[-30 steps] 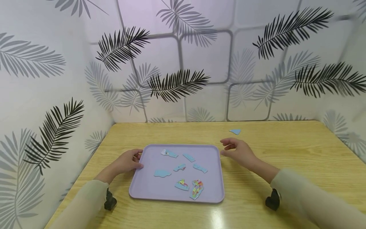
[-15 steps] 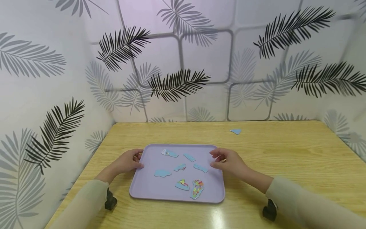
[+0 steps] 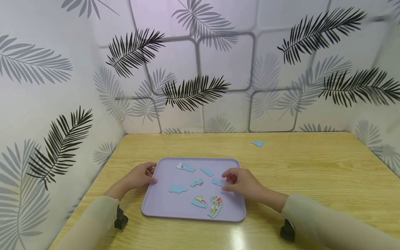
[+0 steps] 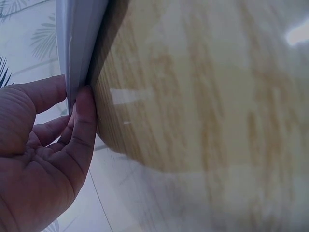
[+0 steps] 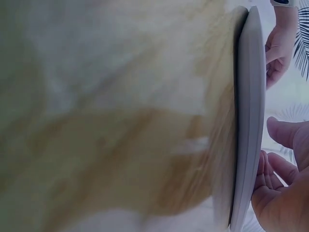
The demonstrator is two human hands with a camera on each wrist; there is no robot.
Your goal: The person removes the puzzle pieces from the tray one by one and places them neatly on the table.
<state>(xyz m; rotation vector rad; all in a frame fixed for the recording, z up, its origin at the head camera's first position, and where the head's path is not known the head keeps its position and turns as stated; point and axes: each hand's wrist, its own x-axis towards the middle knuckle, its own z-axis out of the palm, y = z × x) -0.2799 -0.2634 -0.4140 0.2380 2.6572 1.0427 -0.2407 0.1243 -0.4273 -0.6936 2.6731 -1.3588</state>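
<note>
A shallow lilac tray (image 3: 162,205) with rounded corners and a low raised rim lies flat on the near left part of the wood-grain table (image 3: 312,166). On it are seven flat, irregular pieces, well spread out and apart from one another. Farthest left is a pale blue piece with a white end (image 3: 185,167), with a narrow blue strip (image 3: 207,171) to its right. In the middle sits a blue piece with small coloured marks (image 3: 197,182); left of it, a plain blue piece with a wavy edge (image 3: 178,189). Nearest are a blue piece with a yellow and red pattern (image 3: 199,202) and, to its right, a taller multicoloured piece (image 3: 215,207).

The seventh, a right-hand blue strip (image 3: 217,182), is partly covered by the right hand (image 3: 240,181), which reaches over the tray's right rim with fingers loosely bent and thumb apart; whether it touches the strip cannot be told. The left hand (image 3: 139,176) pinches the tray's left rim between thumb and fingers.

A blue triangular piece (image 3: 258,143) lies far off on the table, beyond the tray's far right corner. Behind rises a pale leaf-patterned wall (image 3: 225,111). Black devices (image 3: 121,218) sit at both sleeve cuffs.
</note>
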